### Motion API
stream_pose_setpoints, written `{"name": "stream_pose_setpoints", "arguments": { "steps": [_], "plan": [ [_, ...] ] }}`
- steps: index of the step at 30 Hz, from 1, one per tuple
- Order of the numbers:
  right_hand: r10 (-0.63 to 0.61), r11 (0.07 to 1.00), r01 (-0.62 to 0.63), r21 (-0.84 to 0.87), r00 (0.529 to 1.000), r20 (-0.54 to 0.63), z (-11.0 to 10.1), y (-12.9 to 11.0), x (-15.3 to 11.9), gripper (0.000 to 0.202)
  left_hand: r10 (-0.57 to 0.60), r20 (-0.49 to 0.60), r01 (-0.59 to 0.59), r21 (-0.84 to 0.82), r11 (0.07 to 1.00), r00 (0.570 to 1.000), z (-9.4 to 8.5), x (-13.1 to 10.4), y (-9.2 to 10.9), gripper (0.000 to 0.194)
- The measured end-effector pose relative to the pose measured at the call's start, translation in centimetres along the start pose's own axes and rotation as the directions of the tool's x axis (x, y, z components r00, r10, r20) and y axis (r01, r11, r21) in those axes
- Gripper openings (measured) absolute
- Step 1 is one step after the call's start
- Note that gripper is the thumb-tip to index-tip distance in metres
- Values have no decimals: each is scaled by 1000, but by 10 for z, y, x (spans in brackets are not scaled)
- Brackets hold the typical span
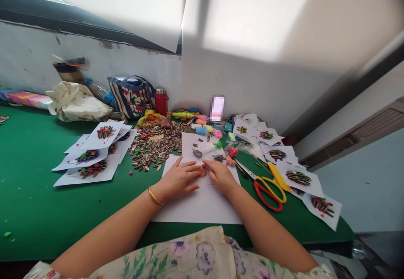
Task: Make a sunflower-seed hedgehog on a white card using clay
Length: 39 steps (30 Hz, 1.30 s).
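Observation:
My left hand lies over a white sheet of paper, its fingers stretched out and slightly apart. My right hand is closed, its fingers curled and the fingertips meeting those of the left hand; anything between them is too small or hidden to make out. Just beyond the hands are a lump of dark grey clay, another grey lump and an orange lump. Red clay and green clay sit nearby. A heap of striped sunflower seeds spreads to the left.
Scissors with red and yellow handles and a yellow-handled tool lie right. Paper cards with seed pictures are stacked left and right. A striped bag, a red flask and a cloth bag stand behind.

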State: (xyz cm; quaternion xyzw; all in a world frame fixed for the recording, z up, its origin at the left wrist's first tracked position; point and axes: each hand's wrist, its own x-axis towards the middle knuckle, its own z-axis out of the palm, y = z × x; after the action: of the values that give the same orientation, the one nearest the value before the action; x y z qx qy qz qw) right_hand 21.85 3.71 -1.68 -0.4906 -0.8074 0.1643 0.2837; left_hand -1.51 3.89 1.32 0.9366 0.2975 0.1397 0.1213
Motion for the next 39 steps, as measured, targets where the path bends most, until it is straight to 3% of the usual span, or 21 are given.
{"name": "stream_pose_setpoints", "arguments": {
  "steps": [12,19,39],
  "plan": [
    [35,999,-34,-17,999,23,2,1,1,44,4,20,-5,26,1000,1000,3,0,4,56],
    [74,980,-65,-186,996,43,7,-4,5,51,-83,-85,79,-52,996,993,12,0,-6,72],
    [94,985,-83,-155,993,71,3,-8,7,55,-126,-55,125,-12,992,990,18,0,-11,79]
  ]
}}
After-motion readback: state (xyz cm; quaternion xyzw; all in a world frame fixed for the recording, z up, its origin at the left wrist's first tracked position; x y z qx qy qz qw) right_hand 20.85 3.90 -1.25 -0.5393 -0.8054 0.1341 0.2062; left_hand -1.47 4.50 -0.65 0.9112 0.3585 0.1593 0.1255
